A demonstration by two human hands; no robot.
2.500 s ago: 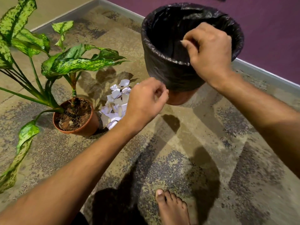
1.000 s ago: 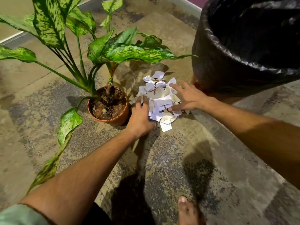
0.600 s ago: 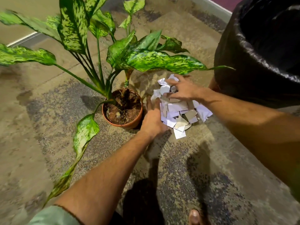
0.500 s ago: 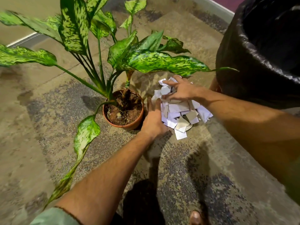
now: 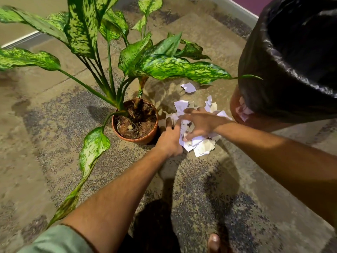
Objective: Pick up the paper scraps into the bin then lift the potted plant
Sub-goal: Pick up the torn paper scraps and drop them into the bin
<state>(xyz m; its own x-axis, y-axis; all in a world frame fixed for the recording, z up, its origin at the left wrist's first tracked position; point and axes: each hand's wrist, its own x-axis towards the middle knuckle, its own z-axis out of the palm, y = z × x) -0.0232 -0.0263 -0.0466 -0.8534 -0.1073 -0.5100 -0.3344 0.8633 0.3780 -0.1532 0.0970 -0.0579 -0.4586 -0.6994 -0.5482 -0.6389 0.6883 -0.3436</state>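
The white torn paper scraps (image 5: 198, 143) are heaped on the mottled carpet (image 5: 228, 198), hemmed between the terracotta potted plant (image 5: 135, 121) and the black-lined bin (image 5: 291, 70), with open floor nearer the viewer. The pile is cupped from its pot side by the left hand (image 5: 169, 139) and pressed from above by the curled right hand (image 5: 198, 123). One scrap (image 5: 188, 88) is left apart, under a leaf.

Counts: two hands, left (image 5: 170, 138) and right (image 5: 199, 123); one potted plant (image 5: 135, 121); one lined bin (image 5: 291, 66); one heap of paper scraps (image 5: 200, 147), pieces too many to count; one stray scrap (image 5: 188, 87).
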